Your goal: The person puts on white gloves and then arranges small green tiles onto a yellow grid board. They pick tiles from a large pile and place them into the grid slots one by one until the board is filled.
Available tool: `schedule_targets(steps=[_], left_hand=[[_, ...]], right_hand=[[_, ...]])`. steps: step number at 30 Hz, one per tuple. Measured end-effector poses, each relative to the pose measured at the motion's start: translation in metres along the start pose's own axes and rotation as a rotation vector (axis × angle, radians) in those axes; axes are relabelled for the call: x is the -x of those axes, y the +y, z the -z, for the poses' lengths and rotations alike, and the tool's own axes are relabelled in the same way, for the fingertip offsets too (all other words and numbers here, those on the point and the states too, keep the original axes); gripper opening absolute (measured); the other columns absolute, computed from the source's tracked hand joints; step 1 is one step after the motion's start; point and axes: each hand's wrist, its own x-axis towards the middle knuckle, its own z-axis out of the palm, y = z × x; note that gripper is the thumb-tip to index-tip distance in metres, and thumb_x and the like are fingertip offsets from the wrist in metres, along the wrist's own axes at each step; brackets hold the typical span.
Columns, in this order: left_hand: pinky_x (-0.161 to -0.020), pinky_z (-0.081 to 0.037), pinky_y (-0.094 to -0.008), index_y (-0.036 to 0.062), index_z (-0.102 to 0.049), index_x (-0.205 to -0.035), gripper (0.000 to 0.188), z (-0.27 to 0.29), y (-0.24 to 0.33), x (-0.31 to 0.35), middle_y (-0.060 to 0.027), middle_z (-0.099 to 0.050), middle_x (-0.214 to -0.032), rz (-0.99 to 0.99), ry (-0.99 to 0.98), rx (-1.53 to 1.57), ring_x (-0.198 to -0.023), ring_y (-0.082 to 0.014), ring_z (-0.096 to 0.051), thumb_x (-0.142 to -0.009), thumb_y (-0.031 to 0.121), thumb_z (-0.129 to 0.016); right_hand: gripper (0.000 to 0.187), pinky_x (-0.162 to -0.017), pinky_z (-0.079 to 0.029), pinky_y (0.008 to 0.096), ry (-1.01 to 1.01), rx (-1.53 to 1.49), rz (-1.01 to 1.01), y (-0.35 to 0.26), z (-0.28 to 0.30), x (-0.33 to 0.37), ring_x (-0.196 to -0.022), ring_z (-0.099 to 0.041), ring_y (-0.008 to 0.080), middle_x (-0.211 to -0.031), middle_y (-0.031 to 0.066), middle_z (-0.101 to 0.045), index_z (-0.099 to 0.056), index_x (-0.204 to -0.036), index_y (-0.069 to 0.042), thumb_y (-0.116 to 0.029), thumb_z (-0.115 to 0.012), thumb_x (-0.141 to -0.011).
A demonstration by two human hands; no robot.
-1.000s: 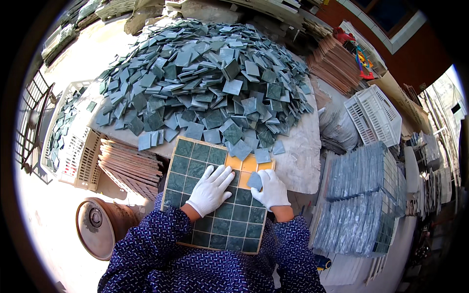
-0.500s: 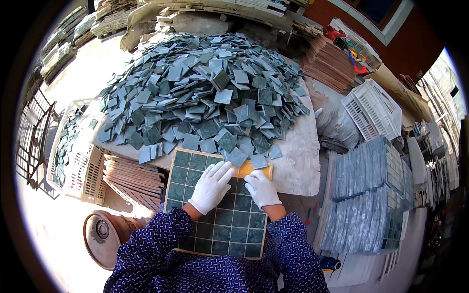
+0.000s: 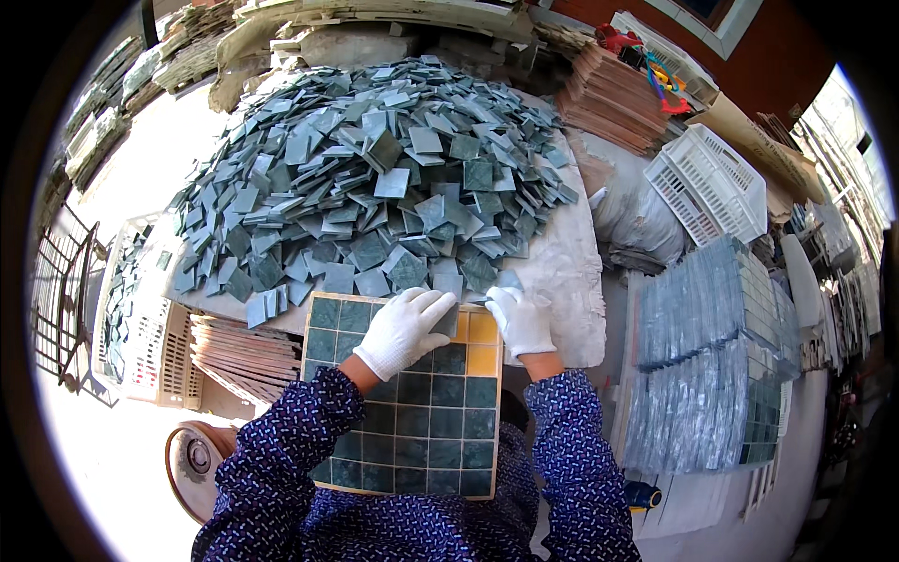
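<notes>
A shallow yellow grid tray (image 3: 483, 360) leans toward my body, most of its squares filled with dark green stone tiles (image 3: 413, 421). A few yellow squares show bare at its upper right. My left hand (image 3: 401, 330), in a white glove, lies over the tray's upper part, its thumb and fingers closed on a green tile (image 3: 448, 322) near the top edge. My right hand (image 3: 523, 321), also gloved, is at the tray's upper right corner with fingers bent together. Just beyond its fingertips lies a loose tile (image 3: 509, 279); whatever the fingers grip is hidden.
A big heap of loose green tiles (image 3: 375, 187) covers the pale table (image 3: 573, 309) ahead. Wrapped stacks of tile sheets (image 3: 688, 407) and a white crate (image 3: 709, 183) stand right. Left are a crate of tiles (image 3: 154, 361), stacked reddish trays (image 3: 245, 351) and a round drum (image 3: 198, 459).
My right hand has moved right, off the tray's middle to its corner, uncovering yellow squares. My left hand has closed on a tile near the top edge. The view has shifted slightly.
</notes>
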Motion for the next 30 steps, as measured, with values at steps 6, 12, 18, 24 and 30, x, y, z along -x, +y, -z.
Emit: schedule_targets(steps=[6,12,18,24,30], left_hand=[[-0.092,-0.045,-0.0420,0.0030,-0.051,-0.124,0.059,-0.024,0.007,0.018,-0.0163,-0.059,-0.114,0.084,-0.070,0.097,-0.107,-0.0349,-0.054,-0.072,0.020,-0.073],[-0.090,-0.046,-0.0415,0.0028,-0.054,-0.118,0.054,-0.033,0.008,-0.006,-0.0151,-0.060,-0.112,0.071,0.031,0.122,-0.103,-0.0347,-0.055,-0.071,0.020,-0.073],[-0.084,-0.048,-0.0408,0.0068,-0.055,-0.109,0.046,-0.051,0.014,-0.030,-0.0086,-0.061,-0.102,0.029,0.028,0.056,-0.097,-0.0298,-0.056,-0.070,0.023,-0.073],[-0.098,-0.043,-0.0403,0.0021,-0.052,-0.125,0.050,-0.072,0.032,-0.014,-0.0169,-0.055,-0.126,0.043,0.050,0.118,-0.115,-0.0344,-0.053,-0.080,0.017,-0.067],[-0.103,-0.041,-0.0412,0.0003,-0.050,-0.128,0.048,-0.040,0.030,0.051,-0.0215,-0.051,-0.132,0.234,0.126,0.263,-0.121,-0.0377,-0.050,-0.083,0.011,-0.062]], right_hand=[[0.022,-0.077,-0.049,0.0426,-0.278,-0.227,-0.017,0.004,0.027,0.016,-0.088,-0.062,0.0360,-0.094,0.0151,-0.064,-0.062,-0.108,-0.010,-0.022,-0.060,-0.089],[0.022,-0.084,-0.048,0.0406,-0.291,-0.243,-0.020,-0.010,0.018,0.050,-0.097,-0.059,0.0345,-0.104,0.0160,-0.059,-0.063,-0.107,-0.009,-0.017,-0.062,-0.086],[0.031,-0.077,-0.051,0.0345,-0.198,-0.320,-0.074,-0.012,0.029,0.062,-0.084,-0.064,0.0257,-0.100,0.0135,-0.063,-0.062,-0.113,-0.004,-0.013,-0.065,-0.084],[0.033,-0.081,-0.051,0.0366,-0.090,-0.380,-0.297,-0.004,0.032,0.070,-0.090,-0.064,0.0308,-0.107,0.0142,-0.064,-0.061,-0.115,-0.007,-0.015,-0.067,-0.083],[0.043,-0.086,-0.050,0.0425,-0.130,-0.099,-0.059,-0.013,0.018,0.030,-0.105,-0.059,0.0351,-0.133,0.0115,-0.050,-0.057,-0.120,-0.009,-0.022,-0.069,-0.081]])
